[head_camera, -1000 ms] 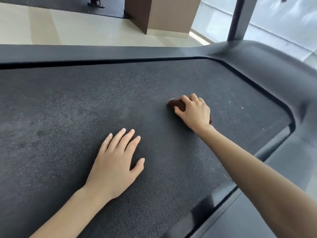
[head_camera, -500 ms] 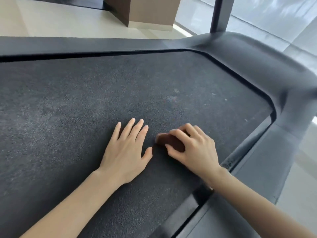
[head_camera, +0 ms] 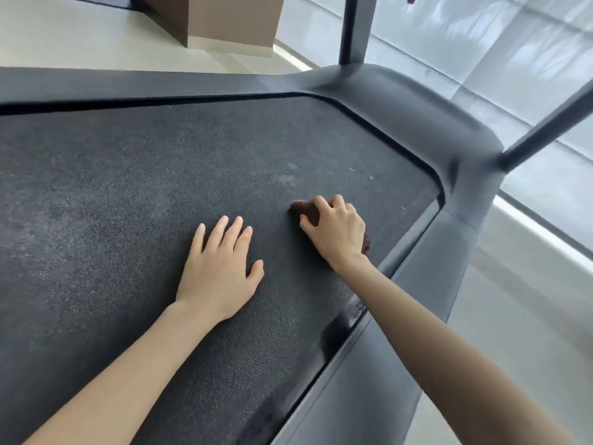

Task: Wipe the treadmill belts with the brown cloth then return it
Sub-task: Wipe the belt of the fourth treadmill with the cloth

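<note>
Right hand [head_camera: 335, 232]: fingers curled over the bunched brown cloth [head_camera: 305, 211], pressing it on the treadmill belt [head_camera: 128, 203].
Left hand [head_camera: 221, 261]: flat on the belt beside the cloth, holding nothing.
Handling: likely soft, light; hold it bunched from above.

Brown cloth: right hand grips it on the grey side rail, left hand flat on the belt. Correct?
No. The head view shows the brown cloth on the belt, not the side rail; right hand grips it, left hand lies flat on the belt.
</note>
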Demonstrator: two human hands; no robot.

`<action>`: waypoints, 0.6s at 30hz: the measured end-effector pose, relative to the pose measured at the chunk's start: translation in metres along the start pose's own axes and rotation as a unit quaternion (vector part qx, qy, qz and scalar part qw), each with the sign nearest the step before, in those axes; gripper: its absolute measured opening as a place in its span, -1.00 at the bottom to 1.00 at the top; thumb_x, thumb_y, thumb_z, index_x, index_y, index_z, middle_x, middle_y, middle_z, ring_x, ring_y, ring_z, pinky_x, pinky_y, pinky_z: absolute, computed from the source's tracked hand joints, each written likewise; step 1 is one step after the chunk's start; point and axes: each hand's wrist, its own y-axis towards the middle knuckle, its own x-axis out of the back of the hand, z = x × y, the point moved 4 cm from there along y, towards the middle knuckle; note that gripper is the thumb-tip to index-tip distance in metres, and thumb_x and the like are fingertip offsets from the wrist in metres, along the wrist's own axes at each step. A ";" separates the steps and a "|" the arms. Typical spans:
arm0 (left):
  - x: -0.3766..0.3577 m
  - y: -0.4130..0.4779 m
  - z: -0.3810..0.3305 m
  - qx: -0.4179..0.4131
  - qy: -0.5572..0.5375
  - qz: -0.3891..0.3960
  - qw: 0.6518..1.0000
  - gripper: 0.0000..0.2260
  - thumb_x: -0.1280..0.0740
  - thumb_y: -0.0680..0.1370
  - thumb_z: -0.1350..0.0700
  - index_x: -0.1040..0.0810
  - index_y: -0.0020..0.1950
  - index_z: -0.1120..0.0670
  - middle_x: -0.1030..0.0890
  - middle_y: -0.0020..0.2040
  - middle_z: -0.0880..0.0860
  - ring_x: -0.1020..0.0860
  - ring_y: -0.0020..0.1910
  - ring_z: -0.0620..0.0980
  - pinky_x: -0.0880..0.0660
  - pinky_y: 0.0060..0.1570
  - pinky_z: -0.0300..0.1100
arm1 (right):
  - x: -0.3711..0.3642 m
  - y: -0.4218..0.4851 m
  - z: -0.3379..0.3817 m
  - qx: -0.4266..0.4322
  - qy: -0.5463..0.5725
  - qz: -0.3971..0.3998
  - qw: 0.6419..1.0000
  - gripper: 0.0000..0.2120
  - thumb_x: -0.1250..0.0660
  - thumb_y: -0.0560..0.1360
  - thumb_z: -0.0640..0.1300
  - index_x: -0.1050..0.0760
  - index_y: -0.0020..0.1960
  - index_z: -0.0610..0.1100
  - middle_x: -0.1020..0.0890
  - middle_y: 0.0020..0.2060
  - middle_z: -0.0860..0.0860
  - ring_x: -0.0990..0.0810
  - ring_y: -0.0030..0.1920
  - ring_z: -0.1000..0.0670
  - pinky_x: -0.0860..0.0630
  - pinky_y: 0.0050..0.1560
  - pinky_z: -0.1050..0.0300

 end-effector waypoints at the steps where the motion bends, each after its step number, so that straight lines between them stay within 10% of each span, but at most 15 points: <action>1: 0.001 0.000 0.000 -0.001 -0.006 -0.004 1.000 -0.42 0.01 0.57 -0.16 -0.10 0.52 0.07 -0.08 0.55 0.04 0.02 0.52 0.03 0.09 0.47 0.06 | 0.007 -0.018 0.004 0.009 0.004 0.002 1.000 -0.65 -0.24 0.50 0.17 -0.51 0.14 -0.03 -0.55 0.01 -0.09 -0.52 -0.03 -0.16 -0.29 -0.21 0.09; 8: -0.001 0.003 -0.006 0.012 0.005 0.025 1.000 -0.43 -0.06 0.57 -0.12 -0.11 0.52 0.12 -0.08 0.54 0.11 0.02 0.52 0.11 0.08 0.44 0.16 | 0.037 -0.089 0.010 0.108 0.031 -0.054 0.992 -0.75 -0.40 0.38 0.12 -0.61 -0.03 0.00 -0.58 -0.18 -0.02 -0.54 -0.26 -0.10 -0.46 -0.36 0.13; 18: -0.016 0.051 -0.054 -0.013 0.011 0.022 1.000 -0.42 0.03 0.54 -0.22 -0.10 0.51 0.00 -0.06 0.54 0.09 0.03 0.51 0.15 0.09 0.42 0.22 | -0.009 0.009 -0.102 0.021 0.033 0.002 0.999 -0.66 -0.30 0.43 0.17 -0.52 0.13 0.05 -0.53 -0.02 -0.02 -0.51 0.04 -0.14 -0.47 -0.13 0.03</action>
